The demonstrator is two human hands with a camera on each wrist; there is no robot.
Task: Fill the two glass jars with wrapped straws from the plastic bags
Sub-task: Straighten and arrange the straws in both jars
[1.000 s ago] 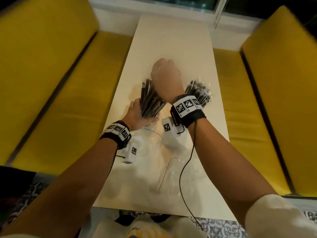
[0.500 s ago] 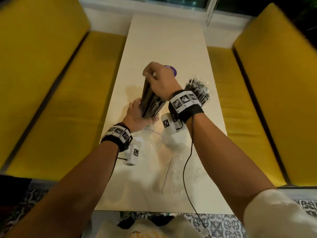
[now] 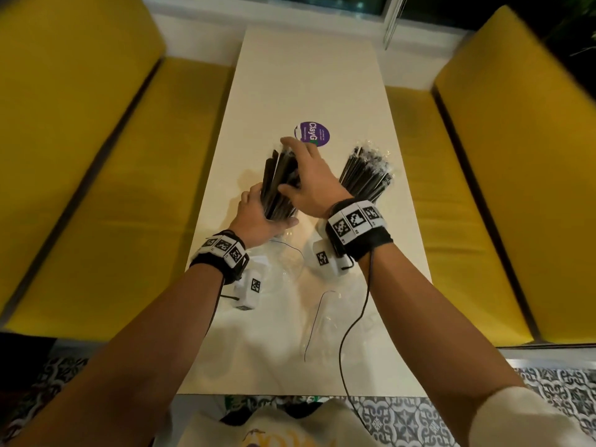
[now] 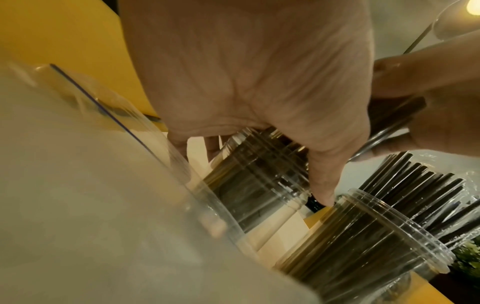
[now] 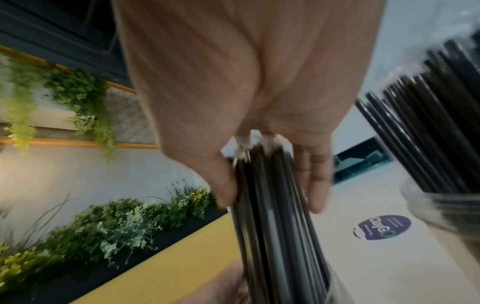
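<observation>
Two glass jars are seen standing on the pale table [image 3: 309,75], side by side and just apart. The left jar [image 4: 262,185] is gripped around its upper wall by the left hand [image 3: 258,217], with the thumb on the near side and the fingers curled around the far side. A bundle of dark wrapped straws [image 3: 279,182] stands in this jar, fanning out above the rim.

The upper part of that bundle is held by the right hand [image 3: 309,179]: the thumb is pressed against one side and the fingers are wrapped over the tops and the other side, as is shown in the right wrist view, where the straws run downward from between thumb and fingers.

The right jar [image 4: 363,236] is touched by neither hand. It is packed with a second bundle of wrapped straws [image 3: 367,172], whose clear wrapper ends spread out above the rim.

Clear plastic bags [image 3: 325,317] are seen lying flat on the near part of the table, beneath the wrists; whether any straws are in them cannot be told. A round purple sticker [image 3: 312,133] lies on the table just beyond the left jar. The table is flanked by yellow benches [image 3: 96,188] on both sides.
</observation>
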